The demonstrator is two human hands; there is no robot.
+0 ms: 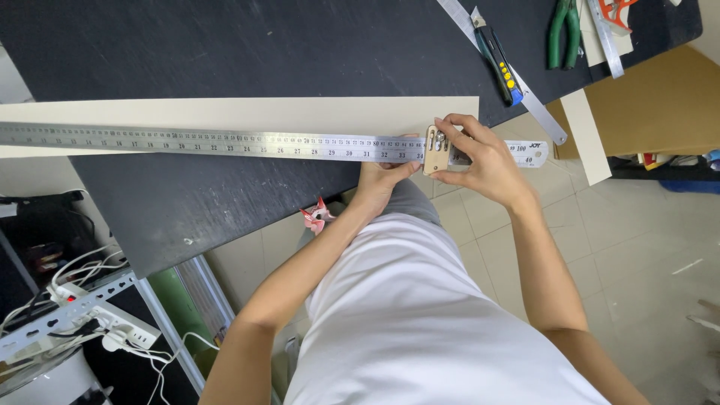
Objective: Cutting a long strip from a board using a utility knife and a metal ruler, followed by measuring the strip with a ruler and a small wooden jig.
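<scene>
Head camera, looking down past my white shirt at a black worktable (pixel 225 52). A long steel ruler (pixel 225 142) lies flat along a strip of cream card (pixel 262 114) near the table's front edge, its far end overhanging the front right corner. My right hand (pixel 484 161) is closed in a pinch on a small tan block (pixel 436 150) that straddles the ruler at the card's right end. My left hand (pixel 382 180) comes up from below the table edge, fingers curled against the ruler's underside beside the block; whether it truly grips, I cannot tell.

I judge the ruler stiff yet springy over its length, smooth and prone to sliding on card, so it wants pressing down flat near the block rather than lifting by one end. The card looks light and easily creased.

Toward the back right corner lie a utility knife (pixel 499 64), a second ruler (pixel 517 82) and green-handled pliers (pixel 564 31).
</scene>
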